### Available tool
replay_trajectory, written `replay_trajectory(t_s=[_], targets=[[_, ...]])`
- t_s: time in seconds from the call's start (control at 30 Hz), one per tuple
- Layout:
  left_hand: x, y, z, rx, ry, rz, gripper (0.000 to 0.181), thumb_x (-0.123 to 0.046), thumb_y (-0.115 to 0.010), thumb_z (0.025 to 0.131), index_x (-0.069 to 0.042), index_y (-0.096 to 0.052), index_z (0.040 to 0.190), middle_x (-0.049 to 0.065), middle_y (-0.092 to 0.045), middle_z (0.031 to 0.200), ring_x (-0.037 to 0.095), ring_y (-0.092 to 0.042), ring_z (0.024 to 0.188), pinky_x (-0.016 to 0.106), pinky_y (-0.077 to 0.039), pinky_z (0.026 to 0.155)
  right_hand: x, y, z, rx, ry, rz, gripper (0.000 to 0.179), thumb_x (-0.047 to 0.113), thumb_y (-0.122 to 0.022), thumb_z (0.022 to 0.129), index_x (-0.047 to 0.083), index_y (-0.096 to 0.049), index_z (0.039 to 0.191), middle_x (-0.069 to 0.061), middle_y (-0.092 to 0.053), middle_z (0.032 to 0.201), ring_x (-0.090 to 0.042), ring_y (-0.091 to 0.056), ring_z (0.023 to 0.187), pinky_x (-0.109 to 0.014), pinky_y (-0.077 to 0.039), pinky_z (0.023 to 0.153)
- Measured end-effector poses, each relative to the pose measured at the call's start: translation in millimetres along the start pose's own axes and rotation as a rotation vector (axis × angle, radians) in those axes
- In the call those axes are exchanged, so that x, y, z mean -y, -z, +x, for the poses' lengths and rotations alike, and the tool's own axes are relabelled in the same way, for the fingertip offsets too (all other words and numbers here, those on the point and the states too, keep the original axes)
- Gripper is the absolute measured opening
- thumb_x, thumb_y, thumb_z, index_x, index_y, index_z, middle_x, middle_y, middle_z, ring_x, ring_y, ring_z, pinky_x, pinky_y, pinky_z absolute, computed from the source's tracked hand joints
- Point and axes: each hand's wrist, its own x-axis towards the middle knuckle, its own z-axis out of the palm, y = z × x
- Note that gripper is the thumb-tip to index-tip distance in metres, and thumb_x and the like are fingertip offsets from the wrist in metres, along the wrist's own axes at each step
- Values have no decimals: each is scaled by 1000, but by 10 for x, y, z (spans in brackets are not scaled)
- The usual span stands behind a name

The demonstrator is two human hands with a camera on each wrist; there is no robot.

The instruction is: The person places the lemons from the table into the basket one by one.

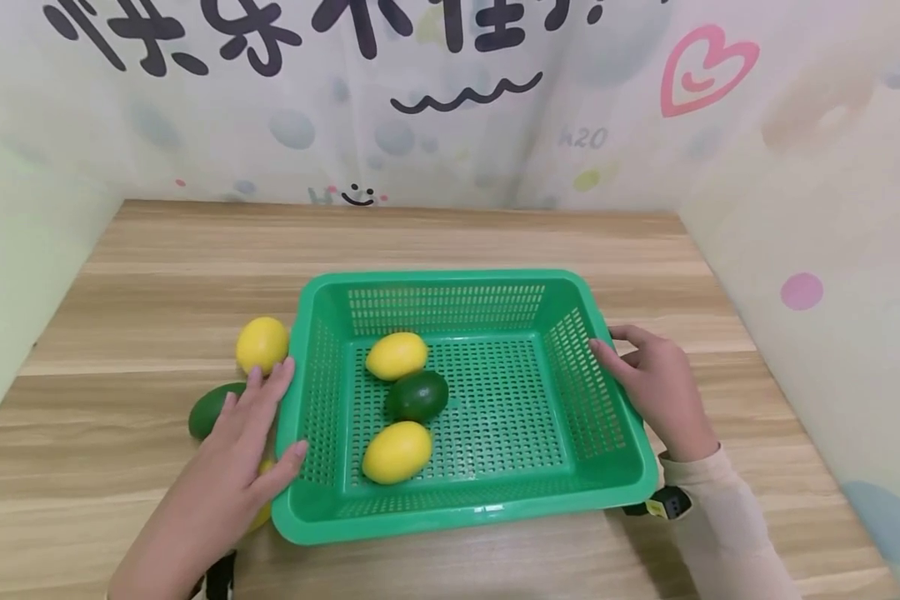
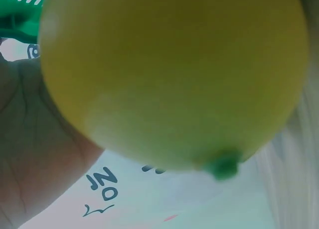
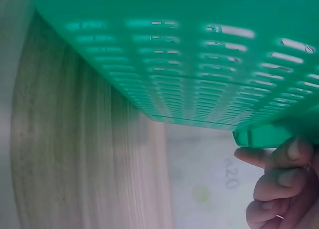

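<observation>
A green plastic basket (image 1: 480, 517) with slotted walls sits in the middle of the table. Inside, towards its left, lie two yellow lemons (image 1: 397, 452) and one dark green avocado-like fruit (image 1: 418, 396). My right hand (image 1: 660, 387) grips the basket's right rim, thumb on top and the other fingers outside. Along the left rim, my left hand (image 1: 232, 458) rests with fairly straight fingers touching the edge. Close by it are another lemon (image 1: 262, 344) and a partly hidden dark green fruit (image 1: 212, 412). A further lemon (image 2: 174, 84) with a green tip shows large in the left wrist view, mostly hidden by the hand in the head view.
The wood-grain table (image 1: 420, 237) runs back to a printed wall cloth (image 1: 450, 142) with lettering and dots. Light walls close in the left and right sides. A dark wrist strap device (image 1: 667, 503) sits at the right sleeve.
</observation>
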Motion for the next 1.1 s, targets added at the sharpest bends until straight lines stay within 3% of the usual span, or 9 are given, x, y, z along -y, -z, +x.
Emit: replay_trajectory(t_s=[0.2,0.33,0.47,0.57,0.73,0.83,0.97,1.1], targets=[[-26,-21,-17,-152,-90,161,84,-35,-73,96,-5,-29,162,25,-45,155,47,-35,146,57,-18,124,-63,29,42,78,-73,138,55,42,-62,104,-4,-59,133,-12,-73,71,-20,-71,54,-34,-58,48],[-43,3,-50,-179,-44,197,78,-42,-69,98,-4,-37,159,24,-54,147,49,-47,137,64,-35,112,-106,17,47,86,-88,202,55,41,-62,103,-5,-58,134,-14,-74,73,-20,-71,55,-35,-59,49],[-48,77,-152,-167,79,168,54,-29,-54,109,-7,-41,156,20,-58,144,48,-53,130,68,-45,97,-124,-17,40,99,-114,297,51,38,-63,103,-5,-58,131,-14,-73,72,-23,-72,55,-38,-60,50],[-22,132,-240,-151,140,191,43,-21,-54,108,-8,-50,148,22,-64,135,49,-61,119,68,-49,87,-127,-41,40,107,-130,400,49,36,-63,104,-6,-56,128,-14,-74,73,-26,-73,56,-42,-60,50],[83,166,-329,-27,175,225,46,-28,-73,97,-7,-60,135,21,-70,123,45,-69,104,63,-55,80,-149,-55,37,127,-145,546,45,33,-62,105,-5,-54,126,-13,-75,75,-29,-74,59,-44,-60,51],[143,160,-342,69,193,205,58,-39,-83,87,-8,-63,133,12,-72,121,31,-71,100,53,-58,80,-177,-51,39,143,-148,618,42,31,-61,105,-4,-53,126,-13,-76,77,-28,-74,60,-44,-60,53],[160,110,-346,99,190,183,60,-32,-92,76,-13,-68,127,-3,-71,111,12,-61,90,37,-56,76,-195,-59,37,154,-147,681,39,29,-61,105,-3,-52,126,-14,-76,80,-28,-75,62,-43,-60,53],[173,68,-351,86,176,196,58,-23,-94,71,-14,-69,123,-6,-70,107,10,-58,86,36,-55,75,-174,-82,42,150,-150,701,42,28,-62,105,-5,-52,127,-14,-76,80,-27,-75,62,-43,-61,54]])
